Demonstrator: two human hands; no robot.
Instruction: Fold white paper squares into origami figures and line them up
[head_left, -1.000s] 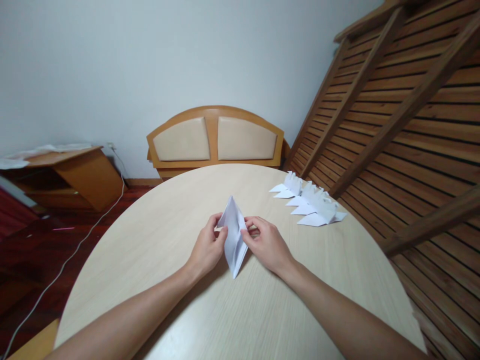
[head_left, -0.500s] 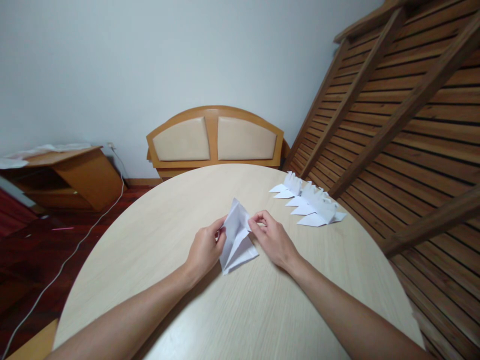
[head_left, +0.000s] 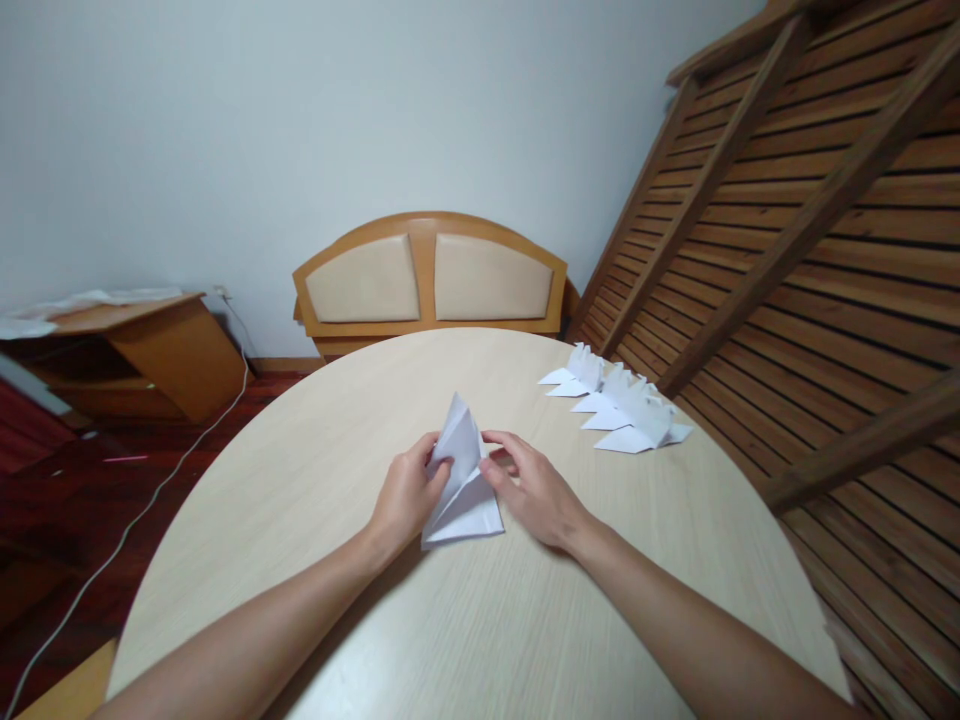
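Observation:
A folded sheet of white paper (head_left: 469,508) is held above the middle of the round table, its tip pointing away from me and its layers partly spread. My left hand (head_left: 409,490) pinches its left side, thumb on top and fingers behind. On the other side, my right hand (head_left: 529,485) has thumb and forefinger closed on the paper's right edge; its other fingers are curled. To the right, several folded white paper birds (head_left: 630,415) stand close together in a row.
The pale round table (head_left: 360,420) fills the foreground. Beyond it stands a padded headboard (head_left: 435,275) against the wall. Wooden slats (head_left: 787,270) lean at the right. At the left are a low wooden cabinet (head_left: 176,355) and a white cable (head_left: 161,485) on the floor.
The folded paper has shifted slightly left and turned, its upper flap drawn narrower. My right hand has moved left with it, its thumb now lower on the paper's edge.

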